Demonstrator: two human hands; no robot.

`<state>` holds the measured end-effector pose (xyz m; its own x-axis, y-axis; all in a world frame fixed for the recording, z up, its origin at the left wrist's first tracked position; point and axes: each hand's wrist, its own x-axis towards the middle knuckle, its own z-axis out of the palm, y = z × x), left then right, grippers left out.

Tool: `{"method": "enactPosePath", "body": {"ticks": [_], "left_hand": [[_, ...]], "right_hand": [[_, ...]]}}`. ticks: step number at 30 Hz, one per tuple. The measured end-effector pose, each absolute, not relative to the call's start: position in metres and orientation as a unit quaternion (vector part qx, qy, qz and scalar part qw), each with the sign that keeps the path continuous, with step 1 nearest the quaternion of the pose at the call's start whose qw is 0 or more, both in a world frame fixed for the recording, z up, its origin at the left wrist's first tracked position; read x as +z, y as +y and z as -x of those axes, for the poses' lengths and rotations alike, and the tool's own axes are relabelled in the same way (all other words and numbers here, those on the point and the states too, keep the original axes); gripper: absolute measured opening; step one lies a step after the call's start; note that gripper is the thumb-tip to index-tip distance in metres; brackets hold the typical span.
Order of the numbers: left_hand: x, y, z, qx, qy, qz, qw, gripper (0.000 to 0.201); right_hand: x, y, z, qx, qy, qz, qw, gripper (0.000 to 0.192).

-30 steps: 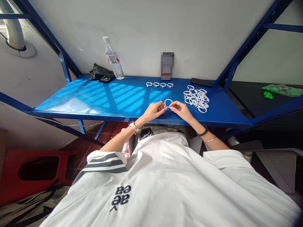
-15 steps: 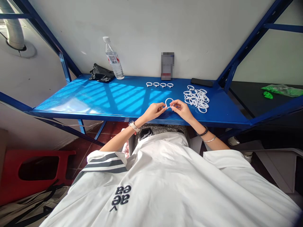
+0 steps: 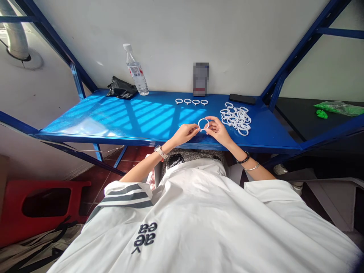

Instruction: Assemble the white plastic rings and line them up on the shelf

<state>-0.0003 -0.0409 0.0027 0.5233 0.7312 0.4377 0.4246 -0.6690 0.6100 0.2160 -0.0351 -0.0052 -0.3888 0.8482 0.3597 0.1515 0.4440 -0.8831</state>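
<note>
Both hands pinch small white plastic ring [image 3: 203, 124]: left hand [image 3: 185, 133], right hand [image 3: 217, 131]. Fingertip hold thin; ring could spring loose toward white ring pile [image 3: 236, 117] just right of grip.

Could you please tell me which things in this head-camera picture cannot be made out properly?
- Upright card against the wall: blurred, so its face is unreadable.
- White plastic ring pinched between left hand and right hand: fingertips cover its joint, so whether it is closed cannot be told.
- Heap of white rings: too tangled and small to count.
- Clear water bottle: label too small to read.
</note>
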Motion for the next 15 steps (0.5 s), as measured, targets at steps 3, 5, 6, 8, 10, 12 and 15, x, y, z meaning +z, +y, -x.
{"method": "enactPosePath", "body": {"ticks": [3, 5, 6, 8, 10, 12, 15], "left_hand": [[0.0036, -0.0412, 0.0006, 0.344, 0.342, -0.844, 0.228, 0.04], [0.0035, -0.0412, 0.0009, 0.344, 0.342, -0.843, 0.233, 0.039], [0.0032, -0.0411, 0.001, 0.344, 0.341, -0.843, 0.234, 0.039], [0.0019, -0.0404, 0.0012, 0.347, 0.341, -0.842, 0.233, 0.039], [0.0001, -0.0395, 0.0013, 0.35, 0.342, -0.84, 0.234, 0.039], [-0.0015, -0.0387, 0.0012, 0.354, 0.343, -0.838, 0.234, 0.041], [-0.0027, -0.0383, 0.0012, 0.36, 0.342, -0.835, 0.236, 0.044]], "right_hand": [[-0.0073, -0.0341, -0.2165, 0.399, -0.735, 0.341, 0.429, 0.05], [-0.0084, -0.0335, -0.2164, 0.398, -0.735, 0.342, 0.43, 0.05], [-0.0087, -0.0333, -0.2162, 0.398, -0.734, 0.343, 0.43, 0.049], [-0.0089, -0.033, -0.2157, 0.4, -0.729, 0.35, 0.431, 0.049], [-0.0086, -0.0327, -0.2152, 0.403, -0.725, 0.355, 0.431, 0.048], [-0.0082, -0.0325, -0.2149, 0.407, -0.724, 0.352, 0.431, 0.047], [-0.0078, -0.0322, -0.215, 0.413, -0.725, 0.339, 0.435, 0.043]]}}
